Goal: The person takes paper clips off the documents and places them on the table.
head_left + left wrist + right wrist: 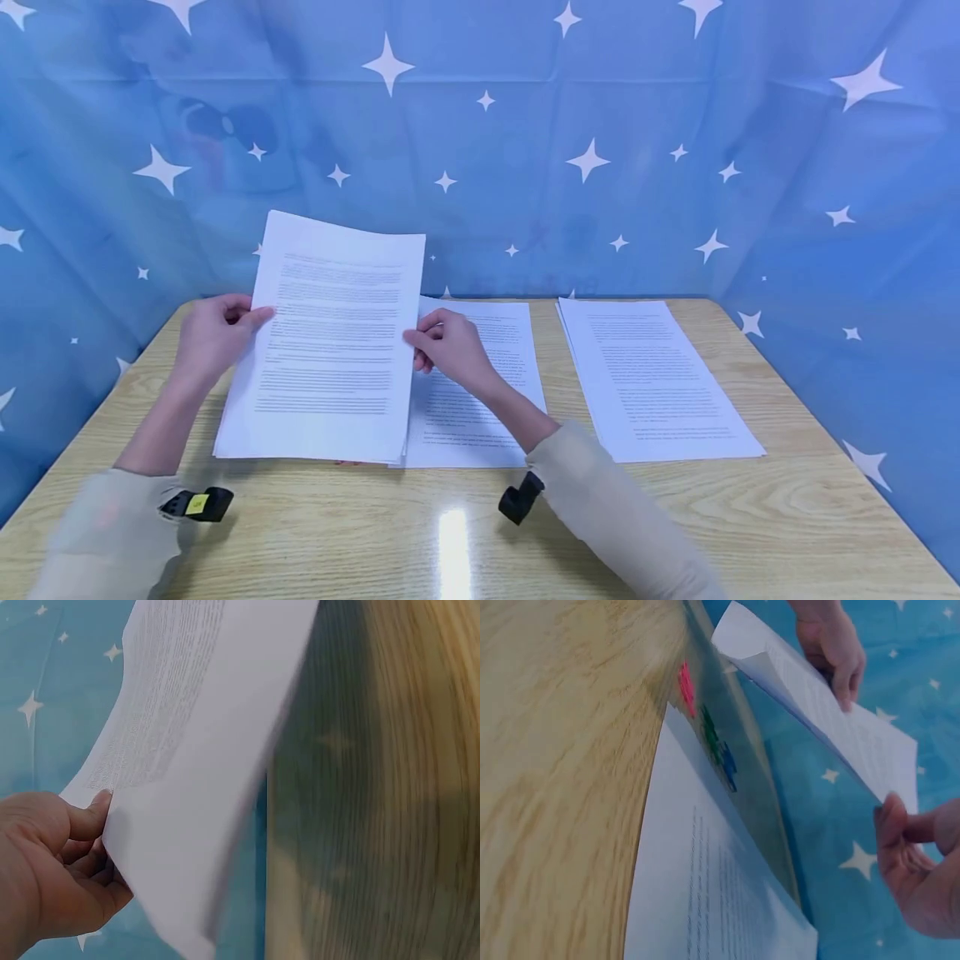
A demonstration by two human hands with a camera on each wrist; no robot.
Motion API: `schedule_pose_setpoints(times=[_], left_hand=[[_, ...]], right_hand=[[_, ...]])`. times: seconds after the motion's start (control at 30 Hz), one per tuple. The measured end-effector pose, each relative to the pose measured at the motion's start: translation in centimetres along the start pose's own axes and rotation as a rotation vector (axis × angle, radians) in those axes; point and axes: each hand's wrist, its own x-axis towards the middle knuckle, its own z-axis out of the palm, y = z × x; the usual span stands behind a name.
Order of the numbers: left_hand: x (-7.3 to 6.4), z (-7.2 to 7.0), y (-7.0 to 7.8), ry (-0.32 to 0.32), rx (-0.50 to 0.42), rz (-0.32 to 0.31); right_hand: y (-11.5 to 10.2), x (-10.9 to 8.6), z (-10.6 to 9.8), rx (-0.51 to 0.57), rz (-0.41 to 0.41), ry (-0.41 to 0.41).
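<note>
A thin stack of printed paper sheets is held up above the table, its text side facing the head camera. My left hand pinches its left edge, thumb on the front page and fingers behind. At the opposite edge, my right hand pinches the sheets between thumb and fingers. The left wrist view shows the sheets bowing between the hands. Behind my right hand, a second printed stack lies on the table, partly covered by the raised sheets.
Farther right lies a third stack of printed pages on the wooden table. Small pink pieces, green pieces and blue pieces lie beside the middle stack. A blue star-patterned curtain hangs behind the table.
</note>
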Motion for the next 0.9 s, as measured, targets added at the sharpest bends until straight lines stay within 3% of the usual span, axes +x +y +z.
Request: schedule_pose_setpoints(times=[0.57,0.9], left_hand=[[1.3,-2.1,-5.0,0.003,0.096,-0.097],[1.2,-3.0,-6.1,-0.019,0.142,-0.102]], right_hand=[[-0.7,2.8,7.1,0.053,0.176,-0.031],[-1.0,2.9,9.3,0.061,0.219,-0.078]])
